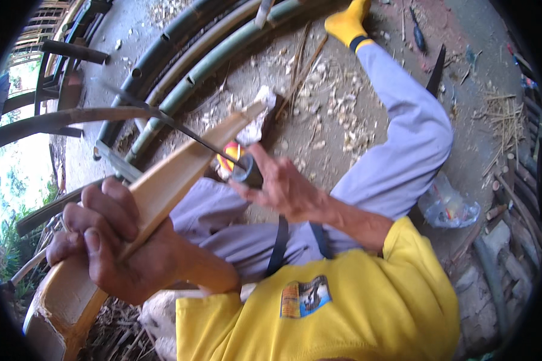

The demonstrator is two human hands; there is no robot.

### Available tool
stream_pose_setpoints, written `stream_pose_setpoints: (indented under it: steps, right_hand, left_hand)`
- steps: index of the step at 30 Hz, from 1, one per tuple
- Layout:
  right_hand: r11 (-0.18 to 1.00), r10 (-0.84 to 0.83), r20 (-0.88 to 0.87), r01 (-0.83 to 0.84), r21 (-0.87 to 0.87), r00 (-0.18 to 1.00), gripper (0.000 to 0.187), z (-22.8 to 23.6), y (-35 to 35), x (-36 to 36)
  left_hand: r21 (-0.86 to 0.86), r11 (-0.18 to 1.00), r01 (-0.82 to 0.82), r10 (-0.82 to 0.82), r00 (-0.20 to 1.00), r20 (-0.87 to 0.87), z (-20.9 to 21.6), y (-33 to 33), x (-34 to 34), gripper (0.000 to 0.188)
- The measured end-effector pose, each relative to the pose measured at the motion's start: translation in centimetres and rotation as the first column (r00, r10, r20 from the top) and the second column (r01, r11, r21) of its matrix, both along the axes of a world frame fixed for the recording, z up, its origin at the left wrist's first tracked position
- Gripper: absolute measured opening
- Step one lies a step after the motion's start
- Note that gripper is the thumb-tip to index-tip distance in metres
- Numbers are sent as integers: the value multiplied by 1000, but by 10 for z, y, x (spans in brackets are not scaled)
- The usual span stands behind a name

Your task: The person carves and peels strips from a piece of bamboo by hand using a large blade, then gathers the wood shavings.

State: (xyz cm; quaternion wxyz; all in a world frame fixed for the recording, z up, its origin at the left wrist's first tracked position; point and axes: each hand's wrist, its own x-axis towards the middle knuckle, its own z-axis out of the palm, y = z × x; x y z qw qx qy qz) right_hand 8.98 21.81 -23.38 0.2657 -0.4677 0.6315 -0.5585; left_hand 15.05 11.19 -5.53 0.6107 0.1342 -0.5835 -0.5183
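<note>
My left hand is closed around a long, pale carved piece of wood. The wood slants from the lower left to a narrow tip near the middle, and its near end is thick and rough. In my right hand is a long thin-bladed tool, gripped by its grey, round handle. The dark, narrow blade reaches up and left across the wood; whether it touches the surface I cannot tell. Beside the handle shows a small yellow-and-red thing, partly hidden, its kind unclear.
Thick bamboo poles lie across the far left. Wood chips litter the ground between them and my outstretched leg. A clear plastic bag lies to the right, near stacked sticks. A dark blade lies beyond my knee.
</note>
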Motion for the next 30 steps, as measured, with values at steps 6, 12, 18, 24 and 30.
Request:
stream_pose_setpoints:
  steps: [6, 12, 18, 24, 30]
  right_hand:
    - [842, 26, 251, -156, 517, 968, 48, -41, -11, -33]
    - [907, -84, -7, 79, 414, 996, 37, -81, -10, -35]
    - [902, -42, 234, -64, 426, 971, 46, -55, -15, -39]
    - [977, 60, 214, -101, 187, 975, 45, 13, -12, -20]
    - [910, -78, 178, -2, 414, 981, 36, -77, -15, -31]
  left_hand:
    - [-21, 999, -39, 40, 997, 67, -1, -1, 2, 12]
    - [-41, 998, -58, 61, 995, 83, 2, 5, -7, 12]
    - [-23, 987, 161, -160, 987, 23, 0, -28, 7, 18]
    - [11, 999, 36, -36, 997, 63, 3, -27, -7, 18]
    - [-11, 988, 151, -150, 985, 88, 8, -32, -11, 17]
